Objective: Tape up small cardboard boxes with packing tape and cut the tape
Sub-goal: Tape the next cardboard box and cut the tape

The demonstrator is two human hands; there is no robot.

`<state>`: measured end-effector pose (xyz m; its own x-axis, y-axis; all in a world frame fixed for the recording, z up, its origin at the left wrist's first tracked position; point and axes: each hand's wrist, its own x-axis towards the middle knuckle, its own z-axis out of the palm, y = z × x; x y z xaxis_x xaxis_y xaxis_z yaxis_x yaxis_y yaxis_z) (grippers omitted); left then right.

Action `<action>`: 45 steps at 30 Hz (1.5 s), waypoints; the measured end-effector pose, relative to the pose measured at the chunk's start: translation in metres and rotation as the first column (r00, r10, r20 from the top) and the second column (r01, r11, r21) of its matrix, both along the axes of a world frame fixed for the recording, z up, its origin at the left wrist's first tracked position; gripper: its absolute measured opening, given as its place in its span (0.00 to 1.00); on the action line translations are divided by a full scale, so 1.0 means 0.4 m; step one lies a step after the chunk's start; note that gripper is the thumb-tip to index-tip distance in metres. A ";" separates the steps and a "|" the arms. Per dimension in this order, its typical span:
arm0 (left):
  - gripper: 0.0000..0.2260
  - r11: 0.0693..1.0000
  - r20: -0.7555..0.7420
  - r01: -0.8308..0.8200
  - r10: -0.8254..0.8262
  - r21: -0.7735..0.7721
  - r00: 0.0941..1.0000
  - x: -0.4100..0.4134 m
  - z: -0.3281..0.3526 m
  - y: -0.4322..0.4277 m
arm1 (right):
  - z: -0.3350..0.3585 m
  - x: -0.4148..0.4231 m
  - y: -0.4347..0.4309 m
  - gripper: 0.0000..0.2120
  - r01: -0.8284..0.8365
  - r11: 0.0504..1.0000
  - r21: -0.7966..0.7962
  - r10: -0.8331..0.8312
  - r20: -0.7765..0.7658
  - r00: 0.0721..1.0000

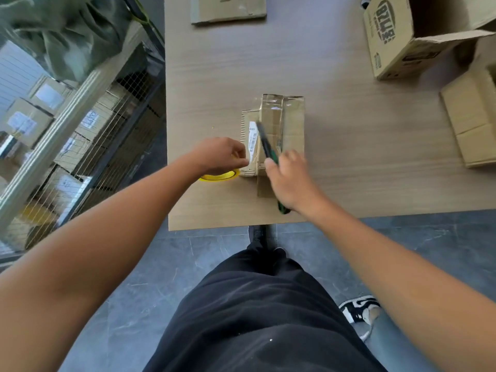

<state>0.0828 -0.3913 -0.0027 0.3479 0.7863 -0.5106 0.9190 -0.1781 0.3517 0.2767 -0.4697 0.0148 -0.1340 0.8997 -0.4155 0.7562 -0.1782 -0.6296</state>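
Note:
A small cardboard box (292, 124) lies on the wooden table (349, 146), a strip of clear packing tape (271, 111) running along its top. A white barcode label (252, 140) is on its left side. My right hand (291, 181) grips a green and black utility knife (264, 142), blade pointing away over the box. My left hand (222, 155) has curled fingers at the box's near left corner, over a yellow tape roll (222, 176). Whether it pinches the tape is unclear.
An open printed carton (397, 44) stands at the back right, another cardboard box (472, 116) at the right edge, a flat cardboard piece (228, 9) at the back. A wire cage trolley (88, 135) with parcels stands left of the table.

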 end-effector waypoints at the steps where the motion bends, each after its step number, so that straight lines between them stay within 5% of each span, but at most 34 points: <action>1: 0.08 1.000 -0.017 0.007 -0.007 0.026 1.000 0.000 -0.003 -0.005 | -0.017 -0.021 -0.003 0.23 -0.023 0.998 -0.056 0.027 0.062 0.998; 9: 0.09 0.988 -0.096 0.055 -0.042 0.142 0.994 -0.008 -0.010 -0.022 | -0.075 -0.056 -0.014 0.26 -0.023 0.987 -0.157 0.052 0.183 0.982; 14: 0.10 0.931 -0.041 0.142 -0.136 0.337 0.990 0.016 0.024 -0.055 | -0.050 -0.080 0.013 0.12 -0.131 0.948 -0.289 0.232 0.349 0.908; 16: 0.10 0.903 -0.023 0.091 -0.090 0.419 0.996 -0.004 0.038 -0.065 | -0.031 -0.076 0.012 0.18 -0.136 0.942 -0.307 0.240 0.334 0.911; 21: 0.10 0.888 -0.224 0.084 0.021 0.451 0.974 -0.125 -0.007 -0.150 | 0.005 -0.051 -0.097 0.22 -0.131 0.976 0.176 0.069 0.317 0.946; 26: 0.07 0.861 -0.242 0.093 0.036 0.500 0.970 -0.181 -0.107 -0.229 | -0.049 -0.176 -0.119 0.13 -0.045 0.995 -0.090 0.031 -0.147 0.989; 30: 0.15 0.913 -0.102 -0.054 0.104 0.404 0.989 -0.208 -0.186 -0.250 | -0.165 -0.265 -0.077 0.17 0.029 0.999 -0.020 -0.028 0.031 0.999; 33: 0.23 0.934 -0.046 -0.069 0.091 0.349 0.995 -0.236 -0.221 -0.259 | -0.229 -0.263 -0.073 0.24 -0.060 0.992 0.113 0.028 0.267 0.963; 38: 0.26 0.964 0.003 -0.067 0.068 0.257 0.998 -0.248 -0.225 -0.260 | -0.245 -0.249 -0.102 0.31 -0.162 0.970 0.182 0.064 0.450 0.890; 45: 0.25 0.927 0.224 -0.271 0.215 0.261 0.951 -0.187 -0.103 -0.183 | -0.065 -0.165 -0.107 0.22 0.060 0.867 0.495 -0.120 0.091 0.989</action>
<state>0.0078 -0.4645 -0.0438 0.1946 0.9610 -0.1967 0.8687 -0.0758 0.4894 0.2107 -0.5127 -0.0114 -0.0211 0.9971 0.0737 0.8238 0.0591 -0.5638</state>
